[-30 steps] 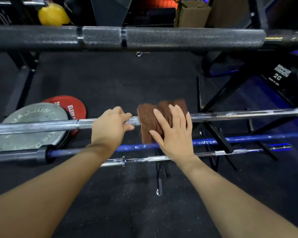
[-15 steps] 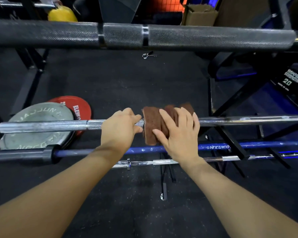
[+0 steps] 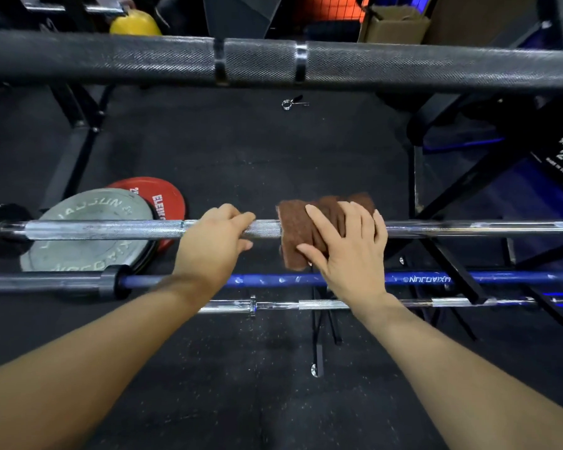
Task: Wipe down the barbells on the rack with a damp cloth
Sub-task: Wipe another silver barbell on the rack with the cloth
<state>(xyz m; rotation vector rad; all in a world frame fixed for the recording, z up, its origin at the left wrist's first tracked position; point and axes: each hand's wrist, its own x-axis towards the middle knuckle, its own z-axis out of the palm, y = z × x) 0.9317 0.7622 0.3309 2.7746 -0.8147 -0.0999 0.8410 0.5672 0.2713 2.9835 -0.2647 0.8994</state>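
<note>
Wiping silver knurled steel barbell point(image 3: 104, 229): right hand point(image 3: 346, 251) wraps folded brown cloth point(image 3: 298, 232), left hand point(image 3: 213, 245) grips shaft; next, probably sliding rightward.

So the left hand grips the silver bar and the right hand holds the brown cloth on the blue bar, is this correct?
Not quite. In the head view the right hand holds the brown cloth on the same silver bar that the left hand grips. The blue bar lies below it, untouched.
</note>
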